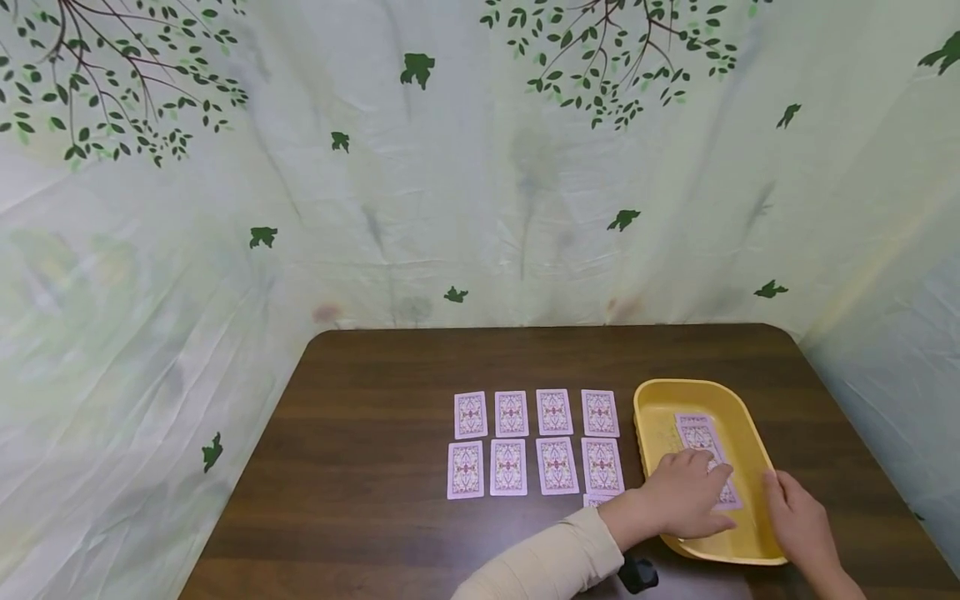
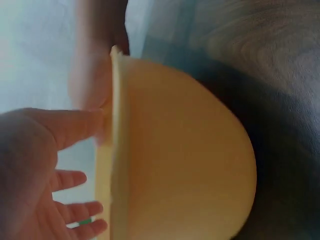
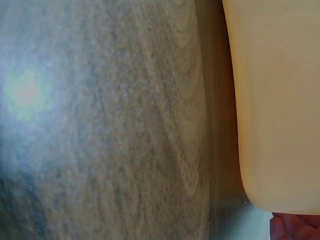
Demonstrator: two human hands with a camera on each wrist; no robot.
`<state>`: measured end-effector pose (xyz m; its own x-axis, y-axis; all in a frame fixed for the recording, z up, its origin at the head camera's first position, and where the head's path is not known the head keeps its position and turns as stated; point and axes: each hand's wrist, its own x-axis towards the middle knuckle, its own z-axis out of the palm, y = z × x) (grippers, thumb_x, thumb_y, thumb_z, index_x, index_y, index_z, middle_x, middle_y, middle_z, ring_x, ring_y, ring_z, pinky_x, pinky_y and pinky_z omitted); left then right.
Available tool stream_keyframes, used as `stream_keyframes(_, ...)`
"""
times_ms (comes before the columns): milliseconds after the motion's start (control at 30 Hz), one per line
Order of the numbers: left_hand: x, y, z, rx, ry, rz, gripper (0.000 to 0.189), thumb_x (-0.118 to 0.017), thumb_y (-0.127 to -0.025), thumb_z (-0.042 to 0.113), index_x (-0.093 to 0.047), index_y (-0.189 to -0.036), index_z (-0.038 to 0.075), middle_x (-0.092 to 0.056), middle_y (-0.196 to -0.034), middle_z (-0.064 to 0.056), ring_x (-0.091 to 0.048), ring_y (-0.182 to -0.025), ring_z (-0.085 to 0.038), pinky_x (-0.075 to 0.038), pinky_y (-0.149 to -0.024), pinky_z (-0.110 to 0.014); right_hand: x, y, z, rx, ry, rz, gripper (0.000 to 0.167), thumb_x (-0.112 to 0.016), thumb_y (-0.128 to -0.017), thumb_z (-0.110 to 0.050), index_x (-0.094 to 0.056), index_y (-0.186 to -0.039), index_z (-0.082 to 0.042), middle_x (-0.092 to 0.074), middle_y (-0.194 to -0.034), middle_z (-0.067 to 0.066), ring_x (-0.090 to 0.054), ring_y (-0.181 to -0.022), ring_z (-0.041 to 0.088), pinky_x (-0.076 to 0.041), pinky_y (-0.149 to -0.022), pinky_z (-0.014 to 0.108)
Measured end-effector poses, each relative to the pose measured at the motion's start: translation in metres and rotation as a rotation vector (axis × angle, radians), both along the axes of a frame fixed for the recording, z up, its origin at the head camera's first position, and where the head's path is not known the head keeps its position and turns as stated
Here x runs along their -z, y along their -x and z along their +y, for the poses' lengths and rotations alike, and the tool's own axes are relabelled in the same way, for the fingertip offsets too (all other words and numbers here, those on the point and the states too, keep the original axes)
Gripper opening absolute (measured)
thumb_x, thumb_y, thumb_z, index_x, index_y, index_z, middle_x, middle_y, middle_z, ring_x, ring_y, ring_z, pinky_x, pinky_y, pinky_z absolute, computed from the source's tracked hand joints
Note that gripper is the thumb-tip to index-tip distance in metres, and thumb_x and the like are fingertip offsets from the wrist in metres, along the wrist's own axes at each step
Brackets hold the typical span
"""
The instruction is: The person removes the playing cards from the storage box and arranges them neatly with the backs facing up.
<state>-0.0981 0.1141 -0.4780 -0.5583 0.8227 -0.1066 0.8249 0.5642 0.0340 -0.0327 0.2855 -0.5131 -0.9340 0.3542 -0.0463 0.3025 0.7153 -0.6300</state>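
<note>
A yellow plastic tray (image 1: 750, 433) sits at the right of the table. Patterned purple-backed playing cards (image 1: 697, 431) lie inside it, partly covered by my left hand (image 1: 686, 496). That hand reaches over the tray from the left, fingertips right at the cards. In the left wrist view its thumb and fingers (image 2: 70, 180) are spread and loosely extended beside the tray's rim. My right hand (image 1: 806, 525) holds the tray's right rim, thumb at the edge. In the right wrist view only a bit of fingers (image 3: 297, 227) shows below the tray wall (image 3: 280, 125).
Several face-down playing cards (image 1: 555, 465) lie in two neat rows left of the tray. Another card (image 1: 595, 500) peeks out below them, mostly behind the left forearm. A black device (image 1: 637, 573) shows beneath the left wrist. The dark wooden table (image 1: 360, 467) meets a leaf-printed curtain behind.
</note>
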Motion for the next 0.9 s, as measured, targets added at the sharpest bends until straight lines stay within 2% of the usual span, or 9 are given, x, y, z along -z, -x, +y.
stream_keyframes(133,0.009,-0.003,0.014,-0.075,0.07,0.014,0.068,-0.044,-0.082,0.067,-0.037,-0.138,0.029,-0.036,-0.134,0.005,-0.03,-0.121,-0.008,-0.029,-0.093,-0.029,0.001,-0.001,0.0,-0.002,-0.01,0.026,0.047,-0.026,-0.101,-0.027,-0.047,-0.114,0.013,-0.052,-0.103,0.035,-0.053,-0.082,0.04,-0.042,-0.065,0.049)
stream_keyframes(300,0.021,-0.006,0.027,-0.182,0.175,0.021,0.071,-0.041,-0.083,0.068,-0.035,-0.141,0.027,-0.028,-0.143,0.004,-0.021,-0.13,-0.012,-0.023,-0.1,-0.034,0.0,-0.002,-0.001,0.007,-0.002,0.012,0.05,-0.024,-0.101,-0.03,-0.047,-0.114,0.012,-0.052,-0.104,0.034,-0.052,-0.082,0.038,-0.042,-0.065,0.047)
stream_keyframes(500,0.034,-0.012,0.036,-0.188,0.284,0.063,0.072,-0.036,-0.083,0.07,-0.029,-0.142,0.031,-0.023,-0.145,0.004,-0.018,-0.131,-0.013,-0.019,-0.102,-0.034,0.003,-0.003,-0.002,0.001,-0.024,0.063,0.045,-0.028,-0.101,-0.027,-0.05,-0.113,0.01,-0.055,-0.101,0.032,-0.054,-0.08,0.038,-0.042,-0.063,0.047)
stream_keyframes(600,0.036,-0.014,0.04,-0.193,0.261,0.103,0.072,-0.037,-0.081,0.071,-0.031,-0.141,0.031,-0.025,-0.144,0.002,-0.023,-0.129,-0.014,-0.023,-0.1,-0.033,0.005,-0.005,-0.003,0.008,-0.03,0.106,0.042,-0.029,-0.1,-0.025,-0.051,-0.111,0.01,-0.056,-0.1,0.031,-0.054,-0.081,0.04,-0.041,-0.064,0.049)
stream_keyframes(733,0.037,-0.007,0.043,-0.257,0.164,0.149,0.081,-0.043,-0.076,0.075,-0.029,-0.141,0.028,-0.032,-0.137,0.001,-0.032,-0.119,-0.014,-0.03,-0.091,-0.03,0.005,-0.003,-0.004,0.01,-0.03,0.132,0.041,-0.03,-0.1,-0.023,-0.052,-0.109,0.01,-0.056,-0.099,0.032,-0.054,-0.082,0.043,-0.041,-0.065,0.051)
stream_keyframes(900,0.042,0.0,0.046,-0.324,0.084,0.092,0.099,-0.052,-0.065,0.079,-0.026,-0.143,0.024,-0.036,-0.129,0.002,-0.036,-0.11,-0.013,-0.033,-0.083,-0.028,0.005,-0.002,-0.004,0.019,-0.009,0.081,0.044,-0.027,-0.101,-0.026,-0.05,-0.112,0.011,-0.053,-0.104,0.035,-0.052,-0.086,0.045,-0.04,-0.067,0.053)
